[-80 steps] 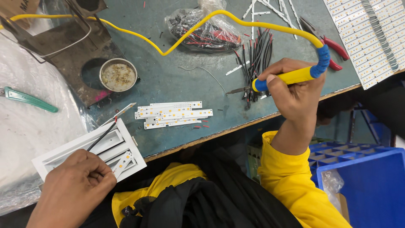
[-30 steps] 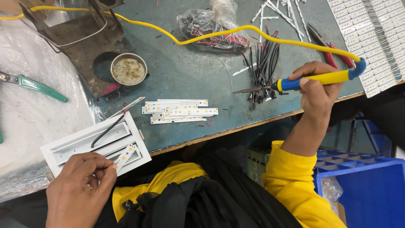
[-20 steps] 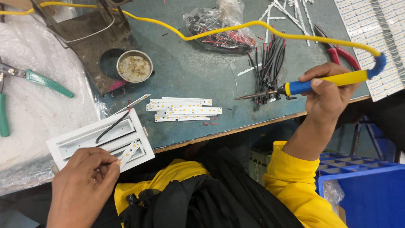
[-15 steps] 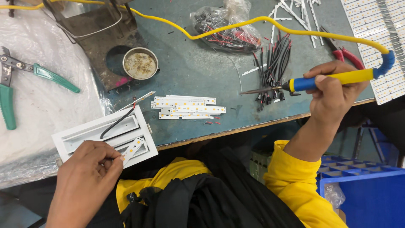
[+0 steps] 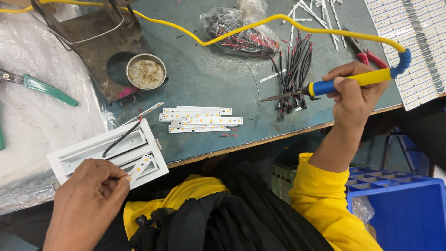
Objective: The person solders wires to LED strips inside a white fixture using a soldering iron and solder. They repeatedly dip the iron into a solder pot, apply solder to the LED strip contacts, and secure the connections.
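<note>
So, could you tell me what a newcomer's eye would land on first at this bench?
Probably the soldering iron with its blue and yellow handle, gripped in the right hand over the bundle of black wires, its yellow cable looping across the table. Next, the left hand pinching a small LED strip in the white housing at the near edge.

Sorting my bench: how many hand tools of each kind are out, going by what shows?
Soldering iron: 1, in the right hand
Green-handled pliers: 1
Red-handled cutters: 1
Total: 3
</note>
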`<move>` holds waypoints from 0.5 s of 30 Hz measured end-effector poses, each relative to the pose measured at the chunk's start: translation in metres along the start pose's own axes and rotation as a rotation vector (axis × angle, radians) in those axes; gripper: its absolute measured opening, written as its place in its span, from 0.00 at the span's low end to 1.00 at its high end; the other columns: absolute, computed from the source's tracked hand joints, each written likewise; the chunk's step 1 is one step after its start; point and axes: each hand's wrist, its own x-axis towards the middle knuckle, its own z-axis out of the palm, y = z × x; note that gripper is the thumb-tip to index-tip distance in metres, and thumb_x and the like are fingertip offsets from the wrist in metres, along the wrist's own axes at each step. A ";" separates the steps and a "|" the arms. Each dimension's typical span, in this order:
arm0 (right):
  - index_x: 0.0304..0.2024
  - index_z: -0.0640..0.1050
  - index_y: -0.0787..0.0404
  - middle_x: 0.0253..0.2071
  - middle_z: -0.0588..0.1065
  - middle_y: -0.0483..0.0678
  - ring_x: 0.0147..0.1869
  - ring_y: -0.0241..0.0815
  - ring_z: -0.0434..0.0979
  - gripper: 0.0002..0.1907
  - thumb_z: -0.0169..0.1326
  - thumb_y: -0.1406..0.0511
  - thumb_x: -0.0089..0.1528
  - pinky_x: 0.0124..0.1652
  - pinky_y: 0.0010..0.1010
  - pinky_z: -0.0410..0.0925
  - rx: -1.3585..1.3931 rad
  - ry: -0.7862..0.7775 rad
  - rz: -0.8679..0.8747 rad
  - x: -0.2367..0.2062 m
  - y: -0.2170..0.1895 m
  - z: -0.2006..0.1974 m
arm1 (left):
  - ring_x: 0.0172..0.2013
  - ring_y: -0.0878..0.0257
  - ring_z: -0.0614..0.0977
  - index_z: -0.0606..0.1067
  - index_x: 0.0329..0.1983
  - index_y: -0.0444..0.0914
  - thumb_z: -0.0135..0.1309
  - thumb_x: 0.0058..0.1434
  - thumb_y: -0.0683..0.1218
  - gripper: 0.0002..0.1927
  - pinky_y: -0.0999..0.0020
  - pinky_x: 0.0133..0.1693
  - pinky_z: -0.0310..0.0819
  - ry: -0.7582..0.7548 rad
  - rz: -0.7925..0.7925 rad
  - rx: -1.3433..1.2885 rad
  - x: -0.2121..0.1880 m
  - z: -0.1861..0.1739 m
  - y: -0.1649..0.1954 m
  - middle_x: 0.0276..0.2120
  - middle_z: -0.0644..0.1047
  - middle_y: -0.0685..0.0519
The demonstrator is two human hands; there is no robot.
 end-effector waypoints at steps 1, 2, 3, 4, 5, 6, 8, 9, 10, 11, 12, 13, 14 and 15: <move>0.50 0.60 0.67 0.38 0.78 0.64 0.24 0.35 0.65 0.14 0.51 0.76 0.69 0.27 0.22 0.64 0.005 -0.005 0.000 0.000 0.001 0.000 | 0.26 0.64 0.79 0.82 0.35 0.34 0.63 0.55 0.43 0.07 0.69 0.31 0.77 -0.001 -0.002 0.000 0.000 0.000 0.000 0.35 0.79 0.54; 0.50 0.60 0.67 0.38 0.78 0.64 0.24 0.35 0.65 0.14 0.51 0.76 0.69 0.28 0.22 0.64 0.001 -0.007 0.001 0.000 0.001 0.000 | 0.26 0.64 0.79 0.82 0.35 0.34 0.63 0.55 0.43 0.07 0.69 0.32 0.77 -0.002 -0.004 0.000 -0.001 0.000 0.001 0.34 0.79 0.54; 0.50 0.59 0.66 0.38 0.78 0.64 0.24 0.35 0.65 0.14 0.51 0.76 0.69 0.28 0.21 0.65 -0.002 -0.009 0.002 0.000 0.002 0.000 | 0.26 0.64 0.79 0.82 0.35 0.34 0.63 0.55 0.43 0.07 0.69 0.32 0.77 -0.003 -0.006 0.000 -0.001 0.000 0.001 0.34 0.79 0.53; 0.50 0.59 0.66 0.38 0.78 0.64 0.24 0.35 0.65 0.14 0.51 0.76 0.69 0.28 0.21 0.65 -0.013 -0.009 0.005 -0.001 0.002 -0.001 | 0.27 0.64 0.79 0.82 0.35 0.34 0.63 0.55 0.43 0.07 0.69 0.32 0.77 -0.007 -0.014 0.005 -0.001 -0.001 0.001 0.34 0.79 0.53; 0.50 0.59 0.66 0.38 0.78 0.64 0.24 0.35 0.65 0.14 0.51 0.76 0.69 0.28 0.21 0.64 -0.019 -0.010 0.007 0.000 0.003 -0.001 | 0.27 0.64 0.79 0.82 0.35 0.34 0.63 0.55 0.43 0.07 0.69 0.32 0.77 -0.012 -0.022 0.009 0.000 -0.001 0.000 0.35 0.79 0.53; 0.50 0.59 0.66 0.38 0.79 0.64 0.24 0.35 0.66 0.14 0.51 0.76 0.69 0.28 0.21 0.64 -0.026 -0.010 0.008 0.000 0.002 0.000 | 0.27 0.64 0.79 0.82 0.35 0.34 0.63 0.56 0.43 0.07 0.69 0.31 0.77 -0.017 -0.030 0.014 0.000 -0.001 0.000 0.35 0.79 0.53; 0.50 0.60 0.66 0.38 0.78 0.64 0.24 0.35 0.66 0.14 0.51 0.76 0.69 0.27 0.21 0.64 -0.035 -0.014 0.012 0.000 0.001 0.000 | 0.26 0.64 0.79 0.82 0.36 0.34 0.63 0.56 0.43 0.08 0.69 0.31 0.77 -0.012 -0.019 0.007 0.000 -0.001 0.000 0.35 0.79 0.53; 0.49 0.60 0.66 0.38 0.78 0.64 0.24 0.35 0.66 0.13 0.51 0.76 0.68 0.27 0.21 0.64 -0.043 -0.016 0.016 0.001 0.000 0.000 | 0.26 0.64 0.79 0.82 0.36 0.34 0.63 0.56 0.43 0.08 0.69 0.31 0.77 -0.009 -0.013 0.003 0.000 -0.001 0.000 0.35 0.79 0.53; 0.49 0.61 0.67 0.38 0.78 0.64 0.24 0.35 0.66 0.12 0.51 0.76 0.69 0.27 0.21 0.63 -0.058 -0.020 0.023 0.001 -0.002 0.000 | 0.26 0.64 0.79 0.82 0.36 0.34 0.63 0.56 0.43 0.08 0.69 0.31 0.77 -0.011 -0.020 -0.001 0.000 -0.001 0.001 0.35 0.79 0.53; 0.49 0.62 0.68 0.38 0.78 0.63 0.24 0.35 0.66 0.12 0.51 0.76 0.69 0.27 0.21 0.63 -0.058 -0.019 0.019 0.001 -0.004 0.000 | 0.26 0.64 0.79 0.82 0.36 0.34 0.63 0.56 0.43 0.08 0.68 0.31 0.77 -0.012 -0.027 -0.004 0.001 -0.001 0.002 0.35 0.79 0.53; 0.49 0.62 0.68 0.37 0.78 0.63 0.24 0.35 0.66 0.12 0.51 0.76 0.69 0.27 0.21 0.63 -0.058 -0.018 0.015 0.001 -0.007 0.001 | 0.26 0.63 0.79 0.82 0.36 0.34 0.63 0.55 0.43 0.08 0.68 0.31 0.77 -0.013 -0.036 -0.008 0.000 -0.001 0.002 0.35 0.79 0.53; 0.50 0.62 0.67 0.37 0.78 0.63 0.24 0.35 0.66 0.12 0.51 0.76 0.68 0.27 0.21 0.63 -0.043 -0.014 0.002 0.000 -0.009 0.001 | 0.26 0.62 0.80 0.82 0.36 0.34 0.63 0.55 0.44 0.09 0.67 0.31 0.77 -0.009 -0.012 -0.015 -0.001 -0.001 0.003 0.35 0.79 0.52; 0.50 0.62 0.66 0.37 0.78 0.61 0.24 0.34 0.66 0.13 0.51 0.75 0.67 0.26 0.20 0.62 -0.060 0.001 -0.004 0.000 -0.012 0.001 | 0.27 0.61 0.81 0.82 0.35 0.34 0.63 0.55 0.45 0.09 0.66 0.32 0.77 -0.003 0.009 -0.021 -0.001 -0.001 0.004 0.34 0.79 0.51; 0.49 0.62 0.65 0.37 0.78 0.59 0.24 0.34 0.67 0.13 0.51 0.74 0.66 0.25 0.20 0.62 -0.077 0.017 -0.009 -0.001 -0.015 0.001 | 0.27 0.59 0.82 0.81 0.35 0.34 0.63 0.54 0.45 0.10 0.65 0.33 0.77 0.006 0.026 -0.025 -0.001 -0.002 0.003 0.33 0.78 0.50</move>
